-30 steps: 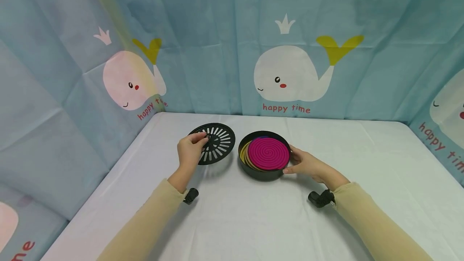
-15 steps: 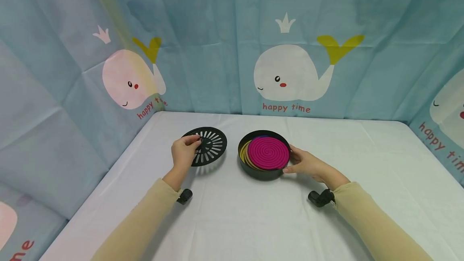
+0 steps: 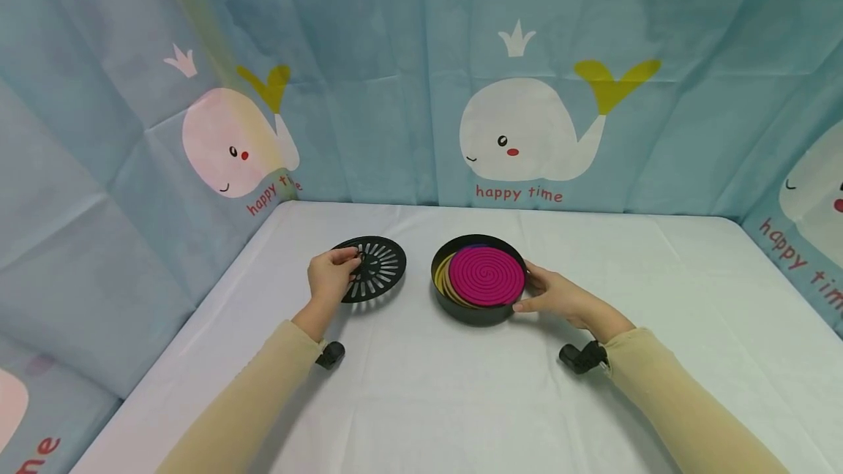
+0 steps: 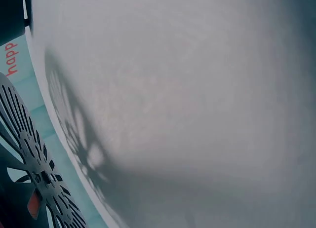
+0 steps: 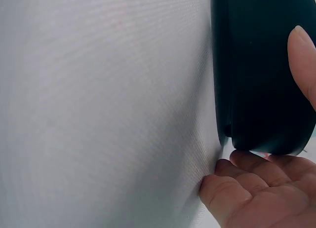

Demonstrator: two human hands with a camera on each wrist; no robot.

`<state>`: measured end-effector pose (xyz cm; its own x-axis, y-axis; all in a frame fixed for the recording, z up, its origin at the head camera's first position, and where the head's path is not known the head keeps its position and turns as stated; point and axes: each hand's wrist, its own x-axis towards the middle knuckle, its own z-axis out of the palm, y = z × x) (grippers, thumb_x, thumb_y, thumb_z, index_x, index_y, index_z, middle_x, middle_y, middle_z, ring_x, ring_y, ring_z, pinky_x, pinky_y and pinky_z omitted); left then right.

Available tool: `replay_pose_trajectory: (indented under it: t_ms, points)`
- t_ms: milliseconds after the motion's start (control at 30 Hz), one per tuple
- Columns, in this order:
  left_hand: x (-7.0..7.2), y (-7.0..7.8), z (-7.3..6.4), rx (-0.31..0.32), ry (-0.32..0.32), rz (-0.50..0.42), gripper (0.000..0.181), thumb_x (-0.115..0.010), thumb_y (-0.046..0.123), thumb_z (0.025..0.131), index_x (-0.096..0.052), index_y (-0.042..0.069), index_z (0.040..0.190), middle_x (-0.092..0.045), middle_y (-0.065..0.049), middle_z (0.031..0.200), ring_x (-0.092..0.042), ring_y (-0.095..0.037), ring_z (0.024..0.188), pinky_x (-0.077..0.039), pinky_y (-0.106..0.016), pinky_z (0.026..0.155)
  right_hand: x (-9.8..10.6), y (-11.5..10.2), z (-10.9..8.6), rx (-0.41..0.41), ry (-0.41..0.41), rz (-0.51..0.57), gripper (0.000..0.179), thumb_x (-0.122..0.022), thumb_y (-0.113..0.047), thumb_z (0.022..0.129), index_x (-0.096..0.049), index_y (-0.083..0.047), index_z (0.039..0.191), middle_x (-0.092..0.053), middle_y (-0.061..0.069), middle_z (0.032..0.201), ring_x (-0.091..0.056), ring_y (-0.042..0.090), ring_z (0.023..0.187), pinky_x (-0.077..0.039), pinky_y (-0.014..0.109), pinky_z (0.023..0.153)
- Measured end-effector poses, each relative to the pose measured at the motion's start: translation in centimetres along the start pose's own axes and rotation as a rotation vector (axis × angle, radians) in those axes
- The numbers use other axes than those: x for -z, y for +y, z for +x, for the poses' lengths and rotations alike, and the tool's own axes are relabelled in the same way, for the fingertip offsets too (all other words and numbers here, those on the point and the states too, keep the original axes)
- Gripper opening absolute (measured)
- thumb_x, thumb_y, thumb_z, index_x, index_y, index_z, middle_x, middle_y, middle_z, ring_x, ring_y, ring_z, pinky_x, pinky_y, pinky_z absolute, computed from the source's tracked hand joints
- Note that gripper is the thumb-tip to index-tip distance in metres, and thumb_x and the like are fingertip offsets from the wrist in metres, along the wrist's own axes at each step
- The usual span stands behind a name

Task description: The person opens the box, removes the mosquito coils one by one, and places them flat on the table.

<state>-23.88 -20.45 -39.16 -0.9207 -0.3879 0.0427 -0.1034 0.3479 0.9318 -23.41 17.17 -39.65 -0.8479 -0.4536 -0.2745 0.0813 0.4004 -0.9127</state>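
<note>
In the head view my left hand (image 3: 328,278) pinches a black round slotted lid (image 3: 388,263) near its centre, thumb against fingertips. The lid tilts above the table, its shadow on the cloth below. To its right stands the round black mosquito coil holder (image 3: 476,317). Inside lies a magenta mosquito coil (image 3: 487,276) on top, with yellow coils (image 3: 443,280) and a bit of blue beneath. My right hand (image 3: 566,302) holds the holder's right side, thumb toward the front and fingers round behind. In the right wrist view the thumb lies on the holder's dark wall (image 5: 261,80).
A white cloth (image 3: 421,401) covers the table. Light blue curtains (image 3: 382,93) with printed whales hang behind it and at both sides. A small black wrist camera (image 3: 582,358) sits under the right sleeve, another (image 3: 331,355) under the left.
My left hand has carried the slotted lid leftward, away from the holder, and lowered it toward the cloth. My right hand and the holder stay where they were.
</note>
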Motion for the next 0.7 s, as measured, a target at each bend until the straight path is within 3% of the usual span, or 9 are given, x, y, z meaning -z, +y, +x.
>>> replay_pose_trajectory:
  t_ms: [433, 700]
  points:
    - [0.15, -0.55, 0.73, 0.100, -0.045, -0.037, 0.024, -0.066, -0.001, 0.092, -0.068, -0.006, 0.115, -0.068, -0.020, 0.111, -0.062, -0.011, 0.084, -0.052, -0.018, 0.062, 0.07, 0.15, 0.06, 0.002, -0.003, 0.006, 0.102, -0.074, -0.008, 0.087, 0.002, -0.002, 0.155, -0.007, 0.030, 0.156, -0.009, 0.044, 0.143, -0.016, 0.054, 0.113]
    - [0.31, -0.55, 0.95, 0.132, -0.061, -0.049, 0.027, -0.064, -0.001, 0.093, -0.066, -0.007, 0.119, -0.065, -0.021, 0.118, -0.063, -0.017, 0.092, -0.053, -0.020, 0.065, 0.04, -0.02, -0.09, 0.004, 0.001, 0.001, 0.102, -0.075, -0.008, 0.087, 0.001, -0.002, 0.155, -0.008, 0.030, 0.156, -0.009, 0.044, 0.143, -0.018, 0.054, 0.112]
